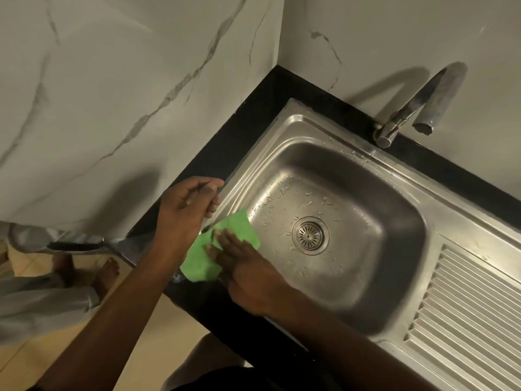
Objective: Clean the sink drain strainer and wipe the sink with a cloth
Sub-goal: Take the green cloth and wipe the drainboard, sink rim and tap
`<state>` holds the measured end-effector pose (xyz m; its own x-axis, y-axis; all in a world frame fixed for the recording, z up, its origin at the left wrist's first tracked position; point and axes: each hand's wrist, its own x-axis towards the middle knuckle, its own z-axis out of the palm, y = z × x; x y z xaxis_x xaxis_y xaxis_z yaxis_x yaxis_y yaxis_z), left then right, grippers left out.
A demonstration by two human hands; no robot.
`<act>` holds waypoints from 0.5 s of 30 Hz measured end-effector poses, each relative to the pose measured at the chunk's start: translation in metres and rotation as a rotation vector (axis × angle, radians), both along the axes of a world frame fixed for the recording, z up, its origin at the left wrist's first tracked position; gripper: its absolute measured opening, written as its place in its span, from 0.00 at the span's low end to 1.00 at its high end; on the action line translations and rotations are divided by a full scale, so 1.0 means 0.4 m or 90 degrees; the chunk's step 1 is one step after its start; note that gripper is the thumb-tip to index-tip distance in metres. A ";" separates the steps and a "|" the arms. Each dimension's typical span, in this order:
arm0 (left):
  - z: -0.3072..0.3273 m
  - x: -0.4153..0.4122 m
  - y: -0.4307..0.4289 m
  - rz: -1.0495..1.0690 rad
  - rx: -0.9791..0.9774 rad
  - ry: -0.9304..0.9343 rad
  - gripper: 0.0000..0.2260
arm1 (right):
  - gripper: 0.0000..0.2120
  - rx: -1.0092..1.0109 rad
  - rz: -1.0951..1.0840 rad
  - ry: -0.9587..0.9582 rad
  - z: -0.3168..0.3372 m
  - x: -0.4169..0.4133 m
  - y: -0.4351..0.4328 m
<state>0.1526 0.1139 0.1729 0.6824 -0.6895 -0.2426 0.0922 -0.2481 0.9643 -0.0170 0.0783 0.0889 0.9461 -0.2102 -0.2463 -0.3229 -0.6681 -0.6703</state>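
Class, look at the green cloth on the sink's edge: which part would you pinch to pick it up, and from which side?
Probably the free corner of the green cloth that points into the sink. The right hand lies flat across the cloth's middle, leaving that corner uncovered, so come from above on the basin side.

Black stone table (248,114), fitted into a corner between two marble-veined walls. A stainless-steel sink (296,122) is set into its top. The ribbed drainboard (465,306) lies to the right of the basin, and the round strainer (310,235) sits in the wet basin floor. A chrome faucet (400,119) stands at the far rim. A green cloth (203,261) lies over the sink's near-left corner, overlapping the table edge. Below is a beige tiled floor (158,320), with bare feet (107,275) on it.
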 end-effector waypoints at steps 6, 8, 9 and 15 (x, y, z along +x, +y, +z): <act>-0.001 -0.005 -0.006 -0.002 0.003 0.005 0.08 | 0.18 0.144 -0.032 0.003 0.064 -0.055 -0.090; -0.006 0.000 -0.007 0.000 0.009 0.010 0.09 | 0.14 0.162 -0.089 0.024 0.088 -0.061 -0.159; -0.007 0.001 -0.006 -0.001 0.009 0.012 0.09 | 0.14 0.173 -0.147 0.033 0.097 -0.058 -0.198; -0.009 0.011 -0.003 0.001 0.008 0.014 0.09 | 0.17 0.286 -0.434 -0.110 0.132 0.020 -0.478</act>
